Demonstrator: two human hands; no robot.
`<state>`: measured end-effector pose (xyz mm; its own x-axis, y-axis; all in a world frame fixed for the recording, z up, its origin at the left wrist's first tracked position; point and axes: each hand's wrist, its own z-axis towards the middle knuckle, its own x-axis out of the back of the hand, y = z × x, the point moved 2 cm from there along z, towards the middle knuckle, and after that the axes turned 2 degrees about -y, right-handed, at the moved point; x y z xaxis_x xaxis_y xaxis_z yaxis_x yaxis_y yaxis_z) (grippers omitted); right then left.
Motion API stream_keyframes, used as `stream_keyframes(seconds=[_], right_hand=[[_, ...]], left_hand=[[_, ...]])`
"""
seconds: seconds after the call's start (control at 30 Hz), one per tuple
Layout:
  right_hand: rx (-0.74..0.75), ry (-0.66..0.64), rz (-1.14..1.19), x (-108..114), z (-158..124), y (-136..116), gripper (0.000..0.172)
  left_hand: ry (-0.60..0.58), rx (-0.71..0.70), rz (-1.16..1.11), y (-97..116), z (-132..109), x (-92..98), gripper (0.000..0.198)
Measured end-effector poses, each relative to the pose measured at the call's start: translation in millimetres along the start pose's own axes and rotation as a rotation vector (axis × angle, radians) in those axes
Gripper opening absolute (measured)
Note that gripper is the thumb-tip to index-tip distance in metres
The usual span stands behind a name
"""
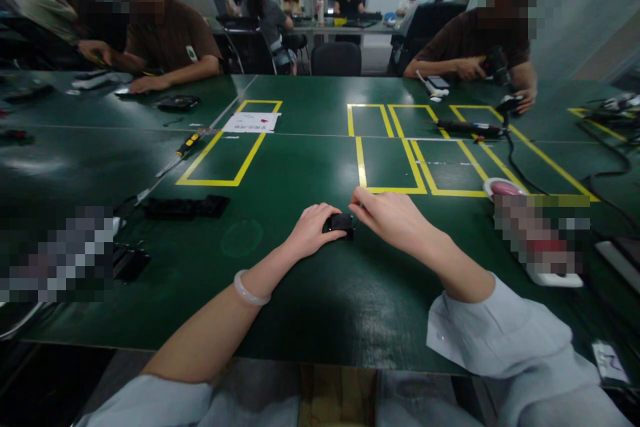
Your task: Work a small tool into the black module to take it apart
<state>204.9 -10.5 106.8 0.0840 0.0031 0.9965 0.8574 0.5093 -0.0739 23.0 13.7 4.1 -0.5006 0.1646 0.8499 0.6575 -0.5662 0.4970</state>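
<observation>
A small black box-shaped part is at the middle of the green table. My left hand grips it from the left, with the thumb along its near side and the fingers along its far side. Just to the right of the part is my right hand, its fingers curled and drawn together at the tips. Whatever those fingertips may hold is hidden or too small to make out. Whether they touch the part cannot be told.
Left lie a black strip-shaped piece and a yellow-black screwdriver. Yellow tape outlines mark the table; a white paper label lies on one. A black cylindrical tool and cables are right. Two people work across the table.
</observation>
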Motion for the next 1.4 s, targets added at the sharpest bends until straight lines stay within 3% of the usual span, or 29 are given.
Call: stream_keyframes(seconds=[1.4], right_hand=[[0.033, 0.039, 0.028, 0.1, -2.1, -0.5, 0.02]], left_hand=[[0.004, -0.002, -0.004, 1.3, 0.0, 0.6, 0.037]])
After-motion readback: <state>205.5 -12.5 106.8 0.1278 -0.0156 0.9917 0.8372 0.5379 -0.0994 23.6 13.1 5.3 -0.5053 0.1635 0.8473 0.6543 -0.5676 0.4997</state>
